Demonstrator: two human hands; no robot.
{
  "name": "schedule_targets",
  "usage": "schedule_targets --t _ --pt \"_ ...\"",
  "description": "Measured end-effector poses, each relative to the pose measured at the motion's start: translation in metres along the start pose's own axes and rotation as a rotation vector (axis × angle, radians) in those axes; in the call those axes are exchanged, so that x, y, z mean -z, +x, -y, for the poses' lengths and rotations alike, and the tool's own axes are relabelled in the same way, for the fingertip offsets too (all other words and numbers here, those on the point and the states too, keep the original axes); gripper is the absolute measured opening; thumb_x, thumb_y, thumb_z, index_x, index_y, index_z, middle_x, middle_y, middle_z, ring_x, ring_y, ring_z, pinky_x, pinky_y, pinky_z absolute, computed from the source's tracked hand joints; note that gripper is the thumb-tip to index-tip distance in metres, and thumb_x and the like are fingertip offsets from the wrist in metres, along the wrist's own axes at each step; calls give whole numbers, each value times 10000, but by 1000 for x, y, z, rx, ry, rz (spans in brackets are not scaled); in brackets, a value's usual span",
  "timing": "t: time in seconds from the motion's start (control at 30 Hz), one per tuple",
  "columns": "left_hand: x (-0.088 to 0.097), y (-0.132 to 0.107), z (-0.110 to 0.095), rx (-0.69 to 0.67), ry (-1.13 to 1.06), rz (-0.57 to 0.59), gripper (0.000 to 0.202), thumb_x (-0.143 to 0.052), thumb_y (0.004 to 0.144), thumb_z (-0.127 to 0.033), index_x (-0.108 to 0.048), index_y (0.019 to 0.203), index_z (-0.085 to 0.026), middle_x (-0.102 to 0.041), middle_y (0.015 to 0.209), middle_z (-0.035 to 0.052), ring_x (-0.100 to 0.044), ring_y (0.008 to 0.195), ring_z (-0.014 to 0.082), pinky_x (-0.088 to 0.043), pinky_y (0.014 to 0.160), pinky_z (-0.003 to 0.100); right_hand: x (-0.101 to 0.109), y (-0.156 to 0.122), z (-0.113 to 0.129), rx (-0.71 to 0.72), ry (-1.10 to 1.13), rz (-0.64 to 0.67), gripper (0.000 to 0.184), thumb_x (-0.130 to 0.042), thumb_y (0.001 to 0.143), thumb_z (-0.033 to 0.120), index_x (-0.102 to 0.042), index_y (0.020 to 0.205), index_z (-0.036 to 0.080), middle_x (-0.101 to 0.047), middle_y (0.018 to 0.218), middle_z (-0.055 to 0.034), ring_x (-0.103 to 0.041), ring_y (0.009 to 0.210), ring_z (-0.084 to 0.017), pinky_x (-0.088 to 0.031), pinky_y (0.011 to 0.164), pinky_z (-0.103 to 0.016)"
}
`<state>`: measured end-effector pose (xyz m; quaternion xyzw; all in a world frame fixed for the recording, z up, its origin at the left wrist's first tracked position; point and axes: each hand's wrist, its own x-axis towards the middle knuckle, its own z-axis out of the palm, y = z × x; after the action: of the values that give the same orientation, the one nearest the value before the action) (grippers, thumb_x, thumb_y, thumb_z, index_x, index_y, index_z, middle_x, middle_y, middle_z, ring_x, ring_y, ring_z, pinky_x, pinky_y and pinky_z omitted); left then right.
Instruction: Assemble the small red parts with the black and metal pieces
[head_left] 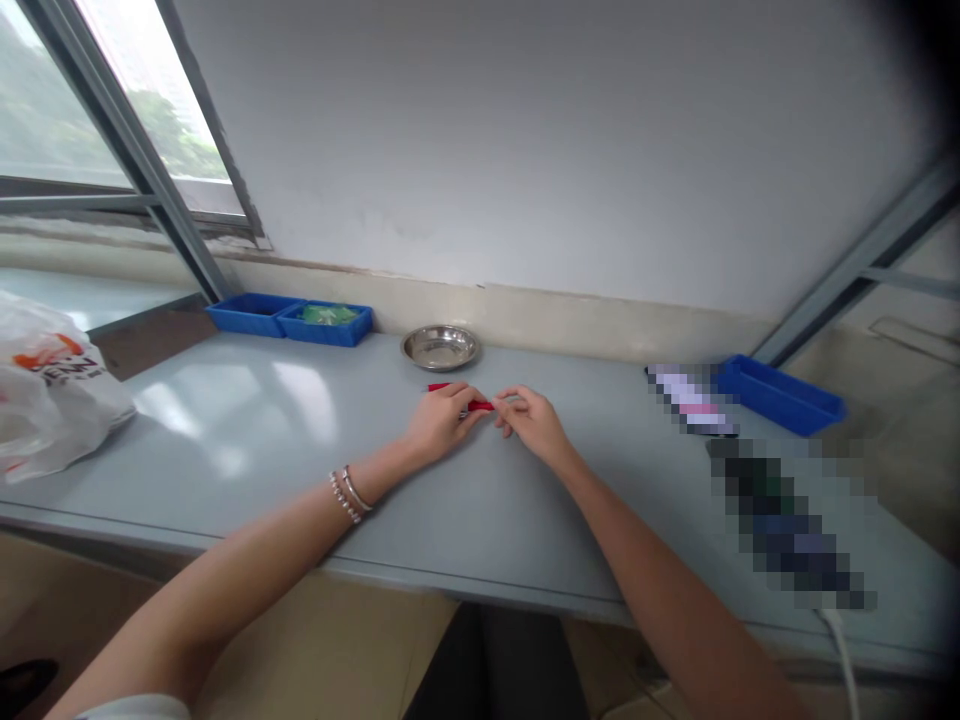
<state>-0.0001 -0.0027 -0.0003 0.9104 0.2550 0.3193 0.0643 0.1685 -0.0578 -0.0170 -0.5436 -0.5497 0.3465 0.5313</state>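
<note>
Hold the slim red object (481,406) snugly in the closed fingers of the left hand (441,422), at the middle of the worktop (480,520), nearer than the metal dish (439,350). Steady its right end with the partly curled fingers of the right hand (534,422); cannot tell whether pinching it. Avoid sudden twisting.

Holding a slim red stick (481,406), slanting from far left to near right at mid-scene, being partly hidden.
</note>
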Motion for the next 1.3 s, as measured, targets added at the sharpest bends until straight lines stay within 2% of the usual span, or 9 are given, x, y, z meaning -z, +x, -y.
schedule_targets --t 0.07,0.17,0.33,0.47,0.67,0.87,1.0,1.17,1.3 --pt "-1 0 1 28 0 -7 167 -539 891 -293 -639 875 -160 -655 790 36 -533 585 104 -422 592 228 0 0 1 17 47 -7 319 -670 699 454 -532 851 210 -625 575 29 -589 493 -132 -469 528 -265" --pt "-2 0 3 22 -7 -3 189 -532 894 -313 -640 874 -160 -658 786 38 -540 590 109 -429 596 235 0 0 2 40 56 15 284 -664 696 439 -520 786 211 -636 577 16 -613 522 -139 -487 565 -279" --pt "-2 0 4 -1 -5 -21 221 -516 906 -339 -643 882 -159 -646 762 35 -538 594 112 -436 615 245 3 -1 0 25 -47 53 300 -576 763 492 -512 702 205 -606 523 13 -527 419 -110 -437 466 -254" --pt "-1 1 3 9 -37 -17 203 -536 897 -328 -646 878 -158 -639 778 40 -547 629 119 -430 601 230 2 0 -1 45 -24 44 288 -593 753 484 -547 760 200 -616 542 15 -516 428 -103 -437 463 -246" --pt "2 2 2 6 -32 2 141 -569 874 -272 -646 858 -155 -621 784 37 -530 620 115 -412 584 224 1 1 -1 46 12 36 258 -643 687 434 -578 769 197 -634 577 2 -585 509 -138 -474 537 -283" --pt "4 3 -1 34 -62 10 180 -558 880 -303 -644 857 -147 -628 804 47 -516 596 105 -404 565 219 5 0 2 143 -137 11 172 -587 742 375 -581 765 205 -595 554 9 -565 515 -144 -454 551 -282" --pt "10 7 0 146 -146 53 297 -516 891 -412 -643 937 -148 -656 790 43 -520 568 107 -399 544 222 8 -2 6 222 -242 -16 108 -549 766 318 -584 748 217 -597 582 4 -566 548 -155 -442 570 -275" --pt "15 10 9 231 -301 223 452 -399 921 -450 -621 679 -140 -563 537 0 -458 470 92 -347 473 202 9 -3 14 263 -310 -62 92 -556 757 293 -611 739 222 -642 650 -11 -594 612 -172 -446 611 -275" --pt "15 11 12 230 -338 198 410 -467 884 -447 -643 690 -132 -591 553 4 -444 476 86 -338 473 198 10 -4 17 269 -353 -53 117 -562 767 316 -618 739 217 -653 666 -14 -587 619 -170 -434 599 -265"
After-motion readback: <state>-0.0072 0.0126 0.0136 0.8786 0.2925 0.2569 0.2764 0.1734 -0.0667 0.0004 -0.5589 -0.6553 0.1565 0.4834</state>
